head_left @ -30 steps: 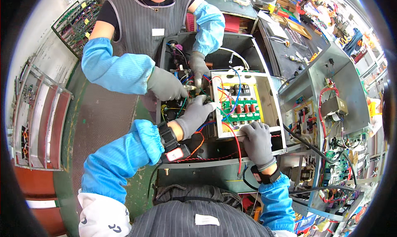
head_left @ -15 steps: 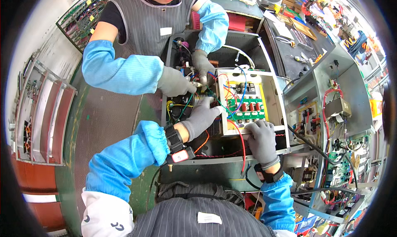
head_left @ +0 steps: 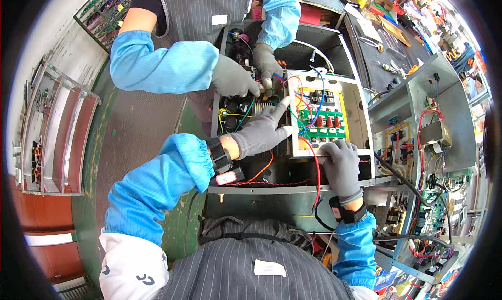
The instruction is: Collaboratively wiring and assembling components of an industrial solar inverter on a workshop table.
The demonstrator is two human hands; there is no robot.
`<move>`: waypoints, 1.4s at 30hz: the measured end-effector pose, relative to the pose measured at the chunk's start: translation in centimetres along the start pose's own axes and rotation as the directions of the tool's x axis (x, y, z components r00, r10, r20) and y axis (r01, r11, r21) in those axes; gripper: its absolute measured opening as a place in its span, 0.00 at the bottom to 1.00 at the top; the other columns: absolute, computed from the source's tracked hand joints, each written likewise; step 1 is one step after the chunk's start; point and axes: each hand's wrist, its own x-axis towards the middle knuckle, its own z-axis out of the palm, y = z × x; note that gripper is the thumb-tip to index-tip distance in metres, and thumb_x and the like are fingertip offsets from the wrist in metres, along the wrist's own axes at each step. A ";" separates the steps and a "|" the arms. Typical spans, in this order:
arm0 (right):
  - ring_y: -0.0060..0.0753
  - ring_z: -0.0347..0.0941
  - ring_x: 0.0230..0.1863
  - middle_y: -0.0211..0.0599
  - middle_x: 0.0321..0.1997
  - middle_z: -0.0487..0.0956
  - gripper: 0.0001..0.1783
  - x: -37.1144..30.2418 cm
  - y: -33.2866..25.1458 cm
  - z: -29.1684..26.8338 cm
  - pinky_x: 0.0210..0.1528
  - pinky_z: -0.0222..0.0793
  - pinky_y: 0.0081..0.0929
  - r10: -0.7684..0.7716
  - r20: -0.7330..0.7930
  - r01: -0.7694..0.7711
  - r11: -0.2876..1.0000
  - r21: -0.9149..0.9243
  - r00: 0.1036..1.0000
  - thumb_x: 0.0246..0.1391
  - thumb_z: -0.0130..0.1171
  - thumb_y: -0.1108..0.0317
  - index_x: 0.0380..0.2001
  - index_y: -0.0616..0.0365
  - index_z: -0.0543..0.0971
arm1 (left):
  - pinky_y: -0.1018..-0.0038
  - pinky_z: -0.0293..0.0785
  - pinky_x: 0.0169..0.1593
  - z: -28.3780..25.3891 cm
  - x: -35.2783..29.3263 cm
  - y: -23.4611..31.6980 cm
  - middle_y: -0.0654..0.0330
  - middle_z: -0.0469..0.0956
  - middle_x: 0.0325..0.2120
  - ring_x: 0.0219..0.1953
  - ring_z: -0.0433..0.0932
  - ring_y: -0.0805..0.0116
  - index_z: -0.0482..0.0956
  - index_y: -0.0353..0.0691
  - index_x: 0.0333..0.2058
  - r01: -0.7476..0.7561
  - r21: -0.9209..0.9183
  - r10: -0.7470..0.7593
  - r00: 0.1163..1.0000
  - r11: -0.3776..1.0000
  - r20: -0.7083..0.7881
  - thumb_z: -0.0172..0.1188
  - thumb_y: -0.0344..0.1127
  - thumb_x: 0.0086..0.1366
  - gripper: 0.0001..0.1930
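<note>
A grey metal cabinet [head_left: 334, 43] lies open in front of me, with a pale metal frame [head_left: 361, 111] set in it. In the frame sits a green circuit board [head_left: 327, 117] with red components. My left hand [head_left: 261, 132], grey-gloved, has its fingers spread, one pointing at the frame's left wall; whether they touch it I cannot tell. My right hand [head_left: 342, 169], also gloved, has its fingers bent over the frame's front rim. A red cable [head_left: 317, 169] hangs between my hands over the cabinet's front side. Across from me, a co-worker's gloved hands [head_left: 235, 77] work among wires by a finned heatsink [head_left: 263, 108].
Another open cabinet [head_left: 455, 106] with wiring stands at the right. Behind it is a dark bench [head_left: 387, 64] with tools. A metal rack [head_left: 57, 138] stands at the far left. A black cable [head_left: 402, 187] runs from the cabinet toward the right.
The view has shifted, so the cabinet appears higher and farther right. My left fingers have spread and reach toward the frame's left wall. My right hand stays at the front rim.
</note>
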 end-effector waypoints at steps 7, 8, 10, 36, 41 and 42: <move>0.47 0.75 0.44 0.38 0.37 0.77 0.15 -0.1 -0.1 -0.2 0.49 0.66 0.44 0.009 0.009 -0.010 1.000 0.011 1.000 0.44 0.72 0.66 0.38 0.51 0.82 | 0.53 0.66 0.68 -1.1 0.1 0.1 0.34 0.61 0.67 0.66 0.68 0.34 0.56 0.36 0.72 0.082 0.133 -0.095 0.992 0.988 0.088 0.55 0.62 0.72 0.43; 0.47 0.75 0.44 0.38 0.37 0.77 0.15 -0.1 -0.1 -0.2 0.49 0.66 0.44 0.011 0.013 -0.011 1.000 0.017 1.000 0.44 0.71 0.66 0.38 0.51 0.82 | 0.52 0.66 0.68 -1.1 0.1 0.0 0.33 0.61 0.67 0.66 0.67 0.32 0.57 0.35 0.71 0.074 0.160 -0.090 0.991 0.984 0.098 0.55 0.62 0.72 0.43; 0.47 0.75 0.44 0.38 0.37 0.77 0.15 -0.1 -0.1 -0.3 0.49 0.66 0.44 0.015 0.018 -0.015 1.000 0.024 1.000 0.44 0.71 0.67 0.39 0.51 0.82 | 0.50 0.65 0.68 -1.2 0.0 -0.2 0.33 0.61 0.67 0.66 0.66 0.31 0.56 0.35 0.72 -0.010 0.229 -0.007 0.997 0.973 0.075 0.56 0.62 0.72 0.43; 0.48 0.75 0.43 0.38 0.35 0.77 0.14 -0.1 0.4 -0.1 0.48 0.66 0.45 -0.001 -0.021 0.002 0.996 0.084 1.000 0.46 0.72 0.65 0.38 0.50 0.82 | 0.48 0.77 0.58 -4.5 0.0 -1.5 0.39 0.70 0.63 0.62 0.73 0.32 0.70 0.34 0.65 -0.373 0.798 -0.079 0.885 0.473 0.460 0.63 0.31 0.62 0.31; 0.48 0.75 0.43 0.38 0.36 0.77 0.14 -0.1 0.3 -0.2 0.49 0.66 0.45 0.007 -0.003 -0.007 0.997 0.078 1.000 0.46 0.71 0.66 0.38 0.51 0.81 | 0.58 0.80 0.57 -6.2 -2.0 -2.6 0.36 0.66 0.65 0.62 0.75 0.43 0.62 0.26 0.67 -0.217 0.832 0.000 0.968 0.511 0.252 0.63 0.28 0.59 0.37; 0.48 0.75 0.43 0.38 0.36 0.77 0.15 -0.1 0.2 -0.2 0.49 0.66 0.45 0.012 -0.001 -0.012 0.997 0.079 1.000 0.45 0.72 0.65 0.38 0.51 0.81 | 0.58 0.80 0.58 -6.0 -2.1 -2.8 0.35 0.67 0.65 0.62 0.75 0.43 0.64 0.26 0.66 -0.240 0.833 0.006 0.962 0.499 0.273 0.59 0.28 0.61 0.34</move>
